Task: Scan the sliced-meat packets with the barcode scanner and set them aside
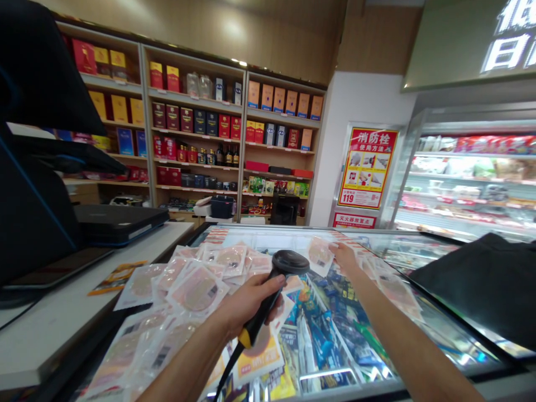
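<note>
Handheld barcode scanner [264, 307] in the left hand [247, 304]; clear plastic packet [319, 257] in the right hand [344, 258], above a glass-topped chest freezer [360, 349].

Both forearms are cut off by the lower edge; the scanner's handle partly hides the left fingers, and the packet's label is too small and blurred to read. The left hand is closed around the handle, its thumb laid along the near side; the right thumb and fingertips are pinched together on the packet's right edge. The scanner is matt black with a rounded head, a yellow collar and a black cable [229, 365]. The held packet is a thin, glossy square enclosing a pale round disc, apparently like those in the overlapping heap of packets [196, 293] at left.
</note>
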Demonstrator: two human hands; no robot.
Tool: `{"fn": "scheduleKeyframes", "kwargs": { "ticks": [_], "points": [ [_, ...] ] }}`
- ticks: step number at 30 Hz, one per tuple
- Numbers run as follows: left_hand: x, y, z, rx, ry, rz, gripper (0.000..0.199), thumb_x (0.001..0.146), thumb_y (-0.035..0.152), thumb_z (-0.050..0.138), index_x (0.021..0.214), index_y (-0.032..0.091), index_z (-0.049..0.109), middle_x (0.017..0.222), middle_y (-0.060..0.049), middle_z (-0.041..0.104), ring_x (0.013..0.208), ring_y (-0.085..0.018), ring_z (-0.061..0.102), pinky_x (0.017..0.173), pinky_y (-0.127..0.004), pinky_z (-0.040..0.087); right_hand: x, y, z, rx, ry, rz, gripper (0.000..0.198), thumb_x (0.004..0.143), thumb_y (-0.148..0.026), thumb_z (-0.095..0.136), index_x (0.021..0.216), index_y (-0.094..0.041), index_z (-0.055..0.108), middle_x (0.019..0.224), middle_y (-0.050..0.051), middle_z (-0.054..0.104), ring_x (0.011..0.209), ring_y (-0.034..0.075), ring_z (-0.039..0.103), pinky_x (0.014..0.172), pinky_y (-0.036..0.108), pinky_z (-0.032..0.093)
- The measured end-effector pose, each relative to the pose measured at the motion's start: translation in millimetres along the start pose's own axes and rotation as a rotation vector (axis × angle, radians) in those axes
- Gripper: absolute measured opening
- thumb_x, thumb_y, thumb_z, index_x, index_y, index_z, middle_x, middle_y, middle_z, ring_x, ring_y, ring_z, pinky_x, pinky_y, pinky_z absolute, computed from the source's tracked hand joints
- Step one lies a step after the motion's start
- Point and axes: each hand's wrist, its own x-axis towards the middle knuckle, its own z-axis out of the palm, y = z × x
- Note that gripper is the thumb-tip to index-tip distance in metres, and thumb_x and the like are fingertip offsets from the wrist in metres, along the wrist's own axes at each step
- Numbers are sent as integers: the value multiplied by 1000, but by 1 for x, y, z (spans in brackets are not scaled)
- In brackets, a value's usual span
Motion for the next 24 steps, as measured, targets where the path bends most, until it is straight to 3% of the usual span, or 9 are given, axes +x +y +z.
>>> {"fn": "scheduleKeyframes", "kwargs": {
  "ticks": [24],
  "points": [
    [1, -8, 4, 30, 80, -77, 33, 66, 48, 51, 68, 16, 47, 51, 4, 50, 36, -5, 43, 35, -17, 30, -5, -3, -6, 98, -3, 71, 16, 53, -21, 52, 68, -18, 52, 46, -4, 52, 46, 12, 50, 46, 23, 40]
  ]
}}
